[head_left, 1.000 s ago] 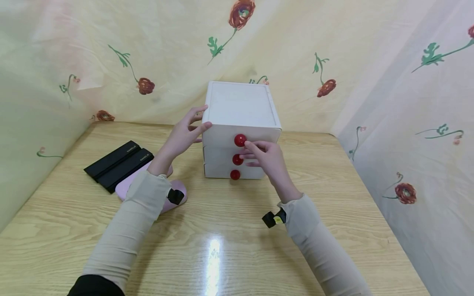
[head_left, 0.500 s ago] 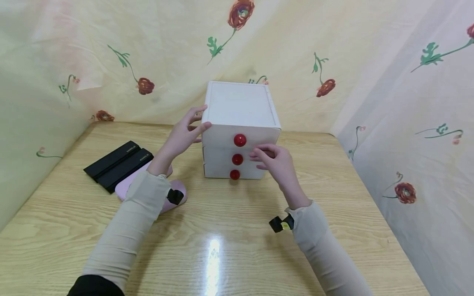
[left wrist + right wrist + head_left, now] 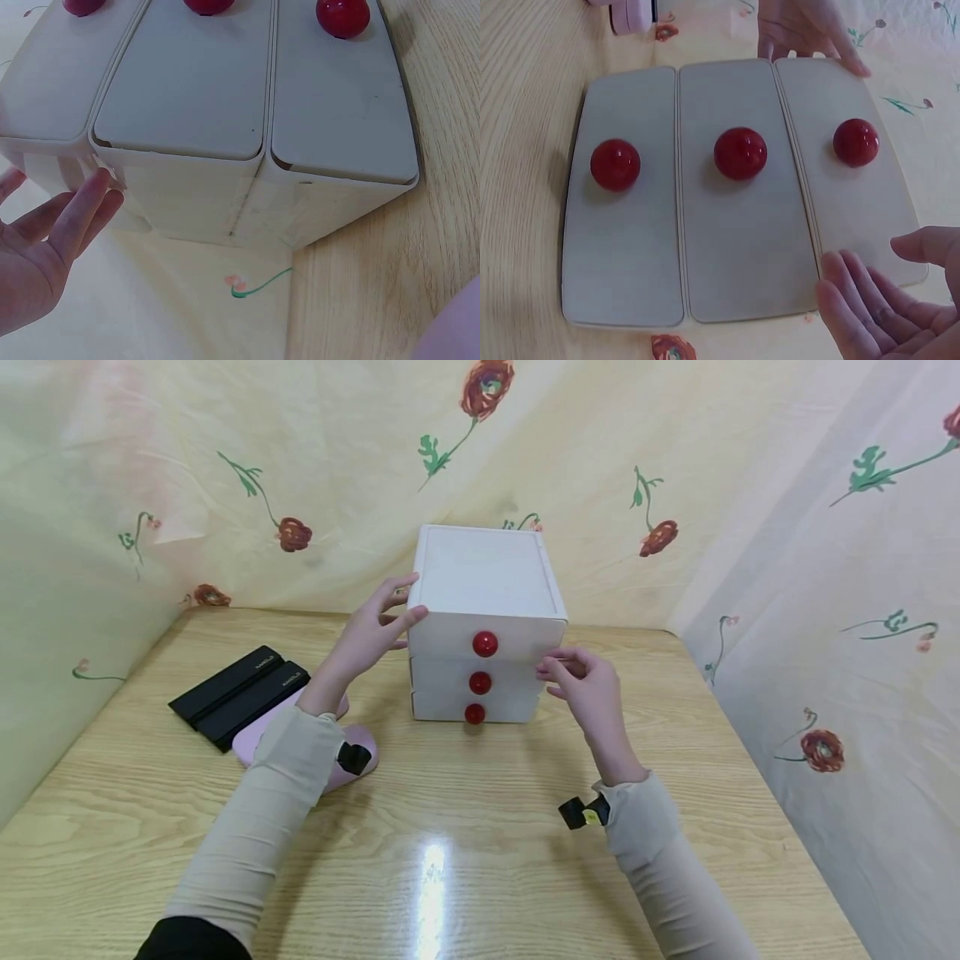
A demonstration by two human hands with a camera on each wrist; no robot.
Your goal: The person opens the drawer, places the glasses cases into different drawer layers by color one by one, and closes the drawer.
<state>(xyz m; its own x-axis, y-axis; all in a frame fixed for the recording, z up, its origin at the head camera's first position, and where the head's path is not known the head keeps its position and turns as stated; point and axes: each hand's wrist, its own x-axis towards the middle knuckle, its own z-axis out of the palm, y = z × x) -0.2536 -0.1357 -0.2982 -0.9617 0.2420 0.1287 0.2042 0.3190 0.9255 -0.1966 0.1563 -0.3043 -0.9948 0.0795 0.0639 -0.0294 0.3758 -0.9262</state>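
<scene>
A white drawer box point(image 3: 487, 568) stands at the back of the table, its three drawer fronts flush, each with a round red knob point(image 3: 485, 644). My left hand point(image 3: 369, 631) rests on the box's upper left side, fingers spread and thumb at the top front edge. In the left wrist view its fingers point(image 3: 82, 214) lie along the side wall. My right hand point(image 3: 588, 689) is near the right front edge of the box, away from the knobs. Seen from the right wrist, its fingers point(image 3: 855, 292) are loosely bent around nothing, with the thumb apart from them.
Left of the box, a black folded case point(image 3: 240, 697) lies partly over a pale purple object point(image 3: 360, 743), which the left forearm partly covers. A flower-patterned cloth point(image 3: 337, 485) hangs behind and beside the wooden table point(image 3: 480, 827).
My right hand has moved away from the top knob, sliding right across the drawer front to the box's right edge. The left hand stays in place, and the drawers look unmoved.
</scene>
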